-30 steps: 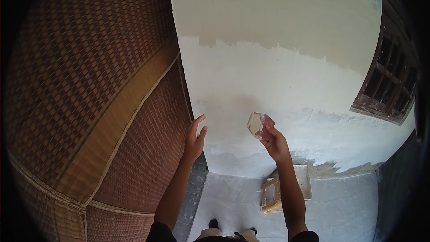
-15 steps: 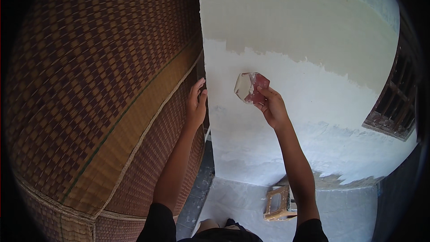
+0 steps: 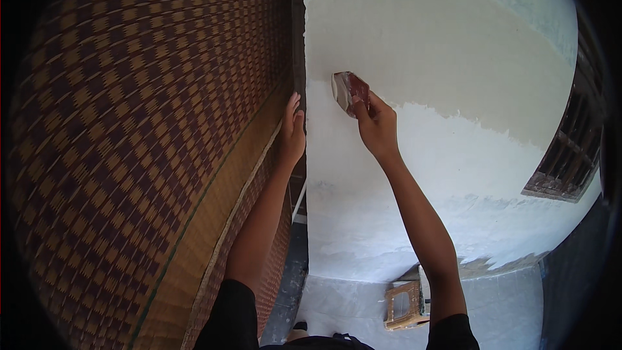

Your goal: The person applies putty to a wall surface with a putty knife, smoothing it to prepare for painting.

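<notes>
My right hand grips a flat, reddish putty scraper between thumb and fingers. Off-white putty coats its left part. The scraper is tilted, held at the wall near its left edge, where a beige coat above meets white below; whether it touches the surface, I cannot tell. My left hand is open and holds nothing, its fingers stretched upward beside the wall's left edge. Just left of that hand hangs a large woven mat in brown and dark red checks.
A barred window is set in the wall at the far right. On the pale floor, a yellowish stool lies near the wall's foot, partly behind my right forearm. A dark gap runs between the mat and the wall.
My right hand has moved up and to the left with the scraper, which has turned more edge-on. My left hand is slightly higher and further right. The mat fills more of the left side.
</notes>
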Demonstrator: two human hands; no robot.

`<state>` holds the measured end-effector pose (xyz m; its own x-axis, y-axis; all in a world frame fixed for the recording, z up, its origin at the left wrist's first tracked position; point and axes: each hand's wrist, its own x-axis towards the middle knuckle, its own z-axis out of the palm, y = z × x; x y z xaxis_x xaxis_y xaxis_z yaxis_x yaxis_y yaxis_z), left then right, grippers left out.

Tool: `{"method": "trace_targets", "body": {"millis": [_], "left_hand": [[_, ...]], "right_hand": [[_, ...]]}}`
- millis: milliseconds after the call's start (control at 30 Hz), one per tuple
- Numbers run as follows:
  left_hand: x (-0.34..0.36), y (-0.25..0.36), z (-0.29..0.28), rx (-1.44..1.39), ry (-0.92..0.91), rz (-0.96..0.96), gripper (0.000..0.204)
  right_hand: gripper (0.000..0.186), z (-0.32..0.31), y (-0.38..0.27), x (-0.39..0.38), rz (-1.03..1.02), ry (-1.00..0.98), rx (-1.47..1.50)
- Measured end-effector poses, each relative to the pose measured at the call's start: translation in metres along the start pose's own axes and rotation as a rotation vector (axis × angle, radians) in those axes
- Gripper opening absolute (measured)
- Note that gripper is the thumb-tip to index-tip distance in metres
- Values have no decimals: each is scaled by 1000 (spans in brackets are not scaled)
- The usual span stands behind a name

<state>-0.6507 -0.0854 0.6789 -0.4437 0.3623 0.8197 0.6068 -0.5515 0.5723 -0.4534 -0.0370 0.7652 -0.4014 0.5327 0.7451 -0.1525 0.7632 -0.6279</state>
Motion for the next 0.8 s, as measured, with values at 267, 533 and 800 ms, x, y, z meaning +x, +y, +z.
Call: {"method": "trace_targets", "body": {"millis": [267, 533, 800], "left_hand": [[21, -34, 22, -178, -51, 22, 50], [34, -48, 26, -677, 41, -324, 53], [30, -53, 26, -516, -45, -180, 53]], "right_hand": [[40, 38, 26, 7, -651, 142, -507], [43, 62, 52, 10, -832, 180, -858], [44, 70, 61, 8, -833, 243, -983]]}}
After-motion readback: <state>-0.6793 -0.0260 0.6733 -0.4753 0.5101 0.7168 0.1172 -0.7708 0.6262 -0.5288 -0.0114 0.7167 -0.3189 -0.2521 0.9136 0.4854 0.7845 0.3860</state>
